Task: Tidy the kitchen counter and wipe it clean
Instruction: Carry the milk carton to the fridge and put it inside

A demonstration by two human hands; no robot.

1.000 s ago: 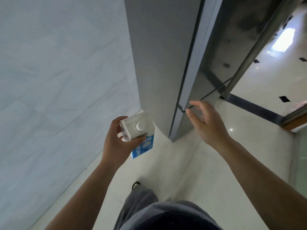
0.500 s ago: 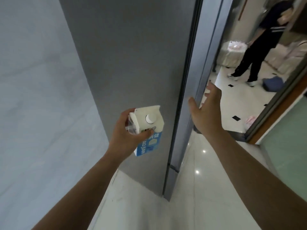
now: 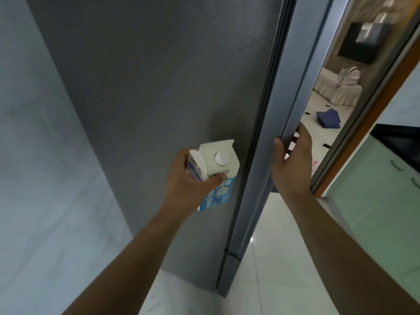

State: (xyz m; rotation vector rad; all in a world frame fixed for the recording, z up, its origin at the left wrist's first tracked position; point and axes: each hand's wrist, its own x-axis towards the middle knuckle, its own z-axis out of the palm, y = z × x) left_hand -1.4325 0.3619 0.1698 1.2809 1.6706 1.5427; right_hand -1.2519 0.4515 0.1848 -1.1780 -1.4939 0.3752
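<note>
Your left hand (image 3: 184,183) grips the milk carton (image 3: 214,171) — cap up, just left of the fridge door (image 3: 281,123). Your right hand (image 3: 292,164) is nearer: fingers (image 3: 304,135) curled round the door's edge, thumb on its face — pull it toward you.

L hand (image 3: 184,185) grips milk carton (image 3: 214,171) w/ white cap; R hand (image 3: 292,164) curled round fridge door (image 3: 293,105) edge.
</note>
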